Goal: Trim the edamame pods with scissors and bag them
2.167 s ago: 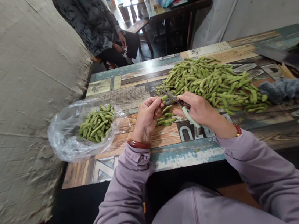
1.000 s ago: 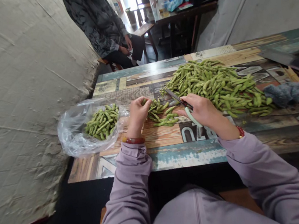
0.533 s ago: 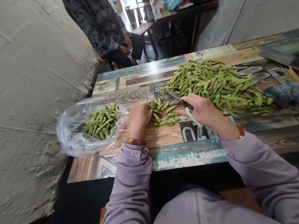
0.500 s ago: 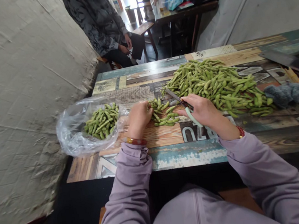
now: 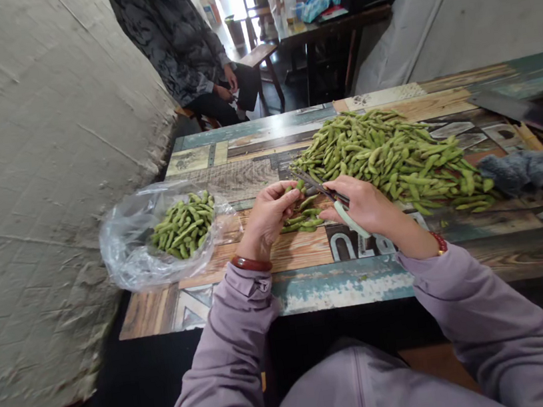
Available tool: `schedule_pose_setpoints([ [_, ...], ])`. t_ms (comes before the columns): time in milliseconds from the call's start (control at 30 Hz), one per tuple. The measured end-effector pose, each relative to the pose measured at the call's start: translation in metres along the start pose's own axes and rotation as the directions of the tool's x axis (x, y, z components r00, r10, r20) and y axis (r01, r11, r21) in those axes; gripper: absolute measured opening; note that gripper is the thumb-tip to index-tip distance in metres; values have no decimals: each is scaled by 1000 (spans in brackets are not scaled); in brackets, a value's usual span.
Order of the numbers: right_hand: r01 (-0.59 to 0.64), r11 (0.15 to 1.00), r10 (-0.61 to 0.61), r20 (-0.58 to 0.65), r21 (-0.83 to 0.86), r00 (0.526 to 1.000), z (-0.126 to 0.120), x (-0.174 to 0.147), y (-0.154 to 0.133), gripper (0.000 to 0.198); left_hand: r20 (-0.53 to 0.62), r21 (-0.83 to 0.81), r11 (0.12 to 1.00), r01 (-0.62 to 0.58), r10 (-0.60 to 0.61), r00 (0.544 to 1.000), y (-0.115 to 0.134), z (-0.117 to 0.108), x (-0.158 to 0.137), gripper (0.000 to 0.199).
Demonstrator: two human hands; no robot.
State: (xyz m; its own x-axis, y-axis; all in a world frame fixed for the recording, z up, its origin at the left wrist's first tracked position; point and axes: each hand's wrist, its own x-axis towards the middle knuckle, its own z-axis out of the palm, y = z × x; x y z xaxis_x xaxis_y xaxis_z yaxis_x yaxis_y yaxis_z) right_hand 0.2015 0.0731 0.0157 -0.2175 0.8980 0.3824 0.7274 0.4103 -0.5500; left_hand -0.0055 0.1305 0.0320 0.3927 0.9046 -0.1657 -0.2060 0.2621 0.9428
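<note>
My left hand (image 5: 273,213) pinches a green soybean pod (image 5: 301,187) between thumb and fingers. Close to its right, my right hand (image 5: 360,203) grips a pair of scissors (image 5: 351,219) with pale green handles. The dark blades point up and left, with their tips by the held pod. Beneath the hands lie several loose pods (image 5: 304,221) on the table. A large heap of soybean pods (image 5: 386,154) spreads behind and to the right of the scissors. On the left, a clear plastic bag (image 5: 122,241) lies open with a smaller pile of pods (image 5: 186,225) inside.
The patterned wooden table (image 5: 294,291) meets a rough white wall (image 5: 28,163) on the left. At the right lie a grey cloth (image 5: 534,170) and a cleaver (image 5: 515,108). Beyond the table a person (image 5: 179,48) sits near a cluttered side table (image 5: 342,25).
My left hand has turned and moved right, from the loose pods to the scissors' tips, with a pod now showing in its fingers. The right hand has stayed nearly in place with the scissors.
</note>
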Motion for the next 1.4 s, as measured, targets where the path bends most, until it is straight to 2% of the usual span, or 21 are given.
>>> schedule_pose_setpoints([
  [367,9,999,-10,24,37,1000,1,-1,-4,37,16,95,993,-70,69,997,-6,4,-2,29],
  [700,65,997,-68,74,39,995,-1,0,-3,26,20,125,987,-97,95,995,1,3,-3,32],
  [1133,108,994,-106,131,-11,986,-4,0,0,26,35,148,988,-33,28,999,3,2,-4,36],
  [1400,83,996,-79,159,-20,984,-6,0,-2,25,26,164,986,-32,28,999,4,1,-2,35],
])
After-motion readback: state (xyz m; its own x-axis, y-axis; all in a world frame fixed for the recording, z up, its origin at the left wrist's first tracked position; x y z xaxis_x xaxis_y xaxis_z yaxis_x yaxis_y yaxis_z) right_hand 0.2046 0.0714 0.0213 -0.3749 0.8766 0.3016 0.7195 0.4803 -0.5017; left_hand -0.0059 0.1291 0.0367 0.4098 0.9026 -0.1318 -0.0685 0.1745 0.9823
